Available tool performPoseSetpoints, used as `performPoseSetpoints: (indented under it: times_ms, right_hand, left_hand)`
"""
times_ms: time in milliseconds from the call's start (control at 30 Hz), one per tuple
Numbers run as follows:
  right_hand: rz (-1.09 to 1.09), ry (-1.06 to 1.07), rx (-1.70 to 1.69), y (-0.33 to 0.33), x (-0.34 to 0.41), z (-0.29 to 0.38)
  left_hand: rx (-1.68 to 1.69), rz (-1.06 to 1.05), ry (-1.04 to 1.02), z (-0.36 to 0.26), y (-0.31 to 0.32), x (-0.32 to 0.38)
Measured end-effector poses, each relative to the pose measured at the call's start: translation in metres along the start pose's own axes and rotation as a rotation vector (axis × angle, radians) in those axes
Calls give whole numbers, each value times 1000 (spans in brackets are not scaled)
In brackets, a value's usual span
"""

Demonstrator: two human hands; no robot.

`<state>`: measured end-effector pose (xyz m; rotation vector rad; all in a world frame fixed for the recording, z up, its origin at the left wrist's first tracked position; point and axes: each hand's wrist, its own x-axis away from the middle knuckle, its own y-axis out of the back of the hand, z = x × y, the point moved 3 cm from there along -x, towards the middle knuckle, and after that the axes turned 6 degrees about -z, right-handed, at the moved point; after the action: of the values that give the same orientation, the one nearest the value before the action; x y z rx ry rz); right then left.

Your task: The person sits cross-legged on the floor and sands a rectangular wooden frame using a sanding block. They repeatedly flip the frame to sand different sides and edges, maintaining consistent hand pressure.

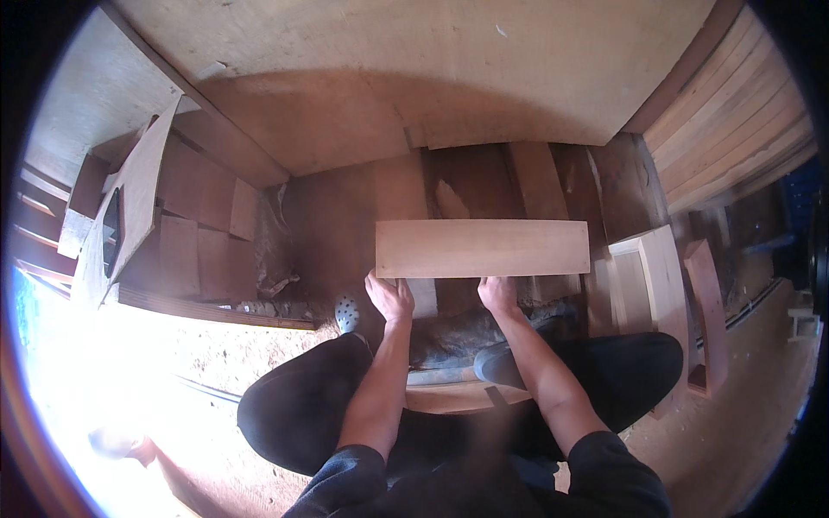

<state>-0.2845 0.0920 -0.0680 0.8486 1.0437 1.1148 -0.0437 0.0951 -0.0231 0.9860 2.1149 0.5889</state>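
Note:
A flat rectangular piece of light wood, perhaps a drawer front or a board, is held out level before me. Small dark marks show near its lower corners. My left hand grips its near edge close to the left end. Right of the middle, my right hand holds the same edge. The fingers of both hands pass under the wood and are hidden. Below it, wooden strips lie on a dark brown surface.
A large plywood panel rises in front. Stacked wood pieces stand at the left beside a slanted panel. To the right are a pale wooden frame piece, a reddish wooden piece and stacked boards. My knees flank the work area.

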Motion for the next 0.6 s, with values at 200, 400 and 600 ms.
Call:
performPoseSetpoints:
  times_ms: [200, 400, 600]
  right_hand:
    - [60, 39, -56, 24, -21, 2]
    - [182, 223, 310, 30, -22, 7]
    - [569, -115, -79, 69, 2, 3]
  left_hand:
    - [26, -19, 71, -14, 9, 12]
    - [113, 82, -100, -1, 18, 0]
    - [257, -38, 2, 29, 29, -20]
